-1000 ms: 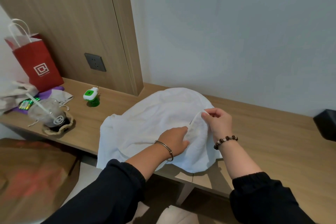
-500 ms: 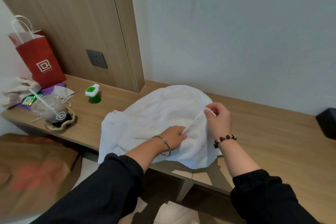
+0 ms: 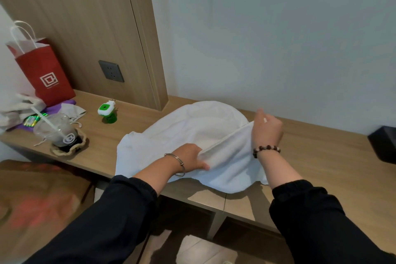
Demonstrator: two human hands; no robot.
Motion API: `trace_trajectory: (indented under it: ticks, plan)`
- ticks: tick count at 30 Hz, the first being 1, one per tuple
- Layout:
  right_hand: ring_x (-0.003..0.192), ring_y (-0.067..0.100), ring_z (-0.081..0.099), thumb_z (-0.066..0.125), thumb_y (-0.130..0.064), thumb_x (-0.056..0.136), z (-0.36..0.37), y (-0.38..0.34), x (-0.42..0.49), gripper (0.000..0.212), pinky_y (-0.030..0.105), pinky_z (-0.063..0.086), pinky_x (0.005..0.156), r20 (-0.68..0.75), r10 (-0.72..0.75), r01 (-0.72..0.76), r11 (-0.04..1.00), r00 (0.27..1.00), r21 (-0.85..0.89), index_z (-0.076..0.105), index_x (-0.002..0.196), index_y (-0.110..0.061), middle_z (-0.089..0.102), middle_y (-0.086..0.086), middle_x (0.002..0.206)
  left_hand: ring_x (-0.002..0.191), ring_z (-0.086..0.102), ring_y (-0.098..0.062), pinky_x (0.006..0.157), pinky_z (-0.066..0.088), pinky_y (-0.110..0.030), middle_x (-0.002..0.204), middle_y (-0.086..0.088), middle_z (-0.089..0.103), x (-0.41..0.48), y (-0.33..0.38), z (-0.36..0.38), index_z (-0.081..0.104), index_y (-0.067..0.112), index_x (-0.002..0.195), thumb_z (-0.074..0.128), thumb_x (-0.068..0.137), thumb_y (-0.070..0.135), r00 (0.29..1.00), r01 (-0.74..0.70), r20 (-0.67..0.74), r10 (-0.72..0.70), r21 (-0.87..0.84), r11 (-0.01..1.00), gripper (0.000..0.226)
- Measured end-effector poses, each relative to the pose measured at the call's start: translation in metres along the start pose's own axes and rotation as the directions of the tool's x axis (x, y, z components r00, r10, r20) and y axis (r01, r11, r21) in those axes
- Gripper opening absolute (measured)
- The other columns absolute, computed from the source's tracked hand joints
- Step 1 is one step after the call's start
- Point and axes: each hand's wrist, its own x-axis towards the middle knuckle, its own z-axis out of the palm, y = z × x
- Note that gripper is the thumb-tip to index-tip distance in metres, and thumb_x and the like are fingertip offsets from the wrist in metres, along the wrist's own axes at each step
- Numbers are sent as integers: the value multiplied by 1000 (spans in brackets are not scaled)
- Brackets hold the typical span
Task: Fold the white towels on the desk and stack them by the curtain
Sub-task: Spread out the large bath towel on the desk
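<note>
A rumpled white towel (image 3: 182,133) lies spread on the wooden desk (image 3: 317,156), its near part hanging over the front edge. My left hand (image 3: 190,157) grips the towel's hem low, near the desk's front. My right hand (image 3: 266,130) pinches the same hem further back and higher, so the edge runs taut between both hands. No curtain is in view.
A red paper bag (image 3: 46,73) stands at the far left by a wood panel with a socket (image 3: 111,71). In front of it sit a plastic cup with a straw (image 3: 59,133), purple items and a green plug-in device (image 3: 107,110). A black object (image 3: 383,143) sits at the right edge.
My right hand has lifted the towel's edge up and to the right, away from my left hand. The hem between them has stretched out straight.
</note>
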Motion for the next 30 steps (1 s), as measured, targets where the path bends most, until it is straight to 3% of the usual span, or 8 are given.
trace_trajectory:
  ticks: [4, 8, 11, 13, 14, 20, 23, 30]
  plan:
    - [57, 30, 43, 43, -26, 99, -10, 8, 25, 46, 34, 30, 56, -88, -16, 4, 991, 996, -133, 42, 57, -7, 47, 12, 58, 92, 58, -30, 73, 38, -31, 96, -14, 66, -10, -38, -9, 59, 10, 82, 58, 93, 33, 983, 127, -127, -132, -44, 991, 26]
    - [95, 33, 53, 36, -24, 97, 4, 4, 5, 33, 39, 31, 82, 208, -292, 357, 802, 934, -478, 61, 85, -6, 62, 13, 91, 87, 56, -29, 65, 30, -30, 94, -17, 65, -3, -26, -25, 51, 12, 74, 52, 96, 32, 989, 54, -138, -46, 58, 997, 30]
    - [100, 23, 55, 43, -37, 95, 17, -4, -24, 33, 36, 28, 95, 647, -474, 691, 714, 597, -115, 65, 101, -14, 65, 3, 102, 91, 57, -29, 68, 32, -28, 98, -16, 66, 4, -8, -38, 64, 7, 87, 53, 96, 31, 994, -10, -107, 24, 123, 992, 28]
    - [79, 16, 54, 49, -43, 95, 22, -8, -34, 29, 31, 31, 83, 855, -363, 705, 709, 370, -5, 62, 86, -19, 61, -5, 80, 94, 57, -29, 68, 33, -28, 100, -15, 66, 7, -6, -44, 66, 6, 90, 53, 95, 30, 992, -29, -117, 47, 154, 988, 28]
    - [70, 18, 51, 52, -41, 94, 25, -8, -35, 30, 30, 32, 72, 891, -308, 722, 691, 332, -30, 56, 75, -18, 54, -4, 69, 94, 57, -29, 68, 33, -29, 100, -15, 66, 8, -8, -44, 65, 6, 89, 53, 95, 29, 991, -31, -126, 53, 174, 984, 27]
    - [80, 32, 61, 47, -25, 93, 40, -24, -23, 17, 29, 31, 57, 704, -395, 779, 508, 590, -368, 51, 80, -15, 64, 9, 85, 101, 59, -30, 74, 42, -32, 108, -9, 63, 7, -29, -47, 62, 16, 101, 45, 93, 14, 929, 207, -368, -43, 420, 883, 19]
    - [70, 31, 59, 47, -22, 94, 36, -31, -11, 18, 28, 23, 49, 578, -447, 726, 500, 683, -472, 42, 78, -15, 62, 10, 77, 97, 60, -32, 72, 45, -33, 105, -9, 64, 1, -50, -61, 63, 17, 98, 45, 89, 11, 872, 371, -442, -213, 312, 875, 21]
    - [62, 24, 39, 44, -23, 96, 32, -46, 7, 25, 27, 19, 45, 334, -178, 309, 865, 925, -395, 46, 74, -10, 43, 4, 66, 82, 56, -30, 68, 43, -32, 92, -9, 61, -7, -84, -74, 64, 11, 100, 52, 92, 36, 749, 584, -390, -536, 6, 812, 29]
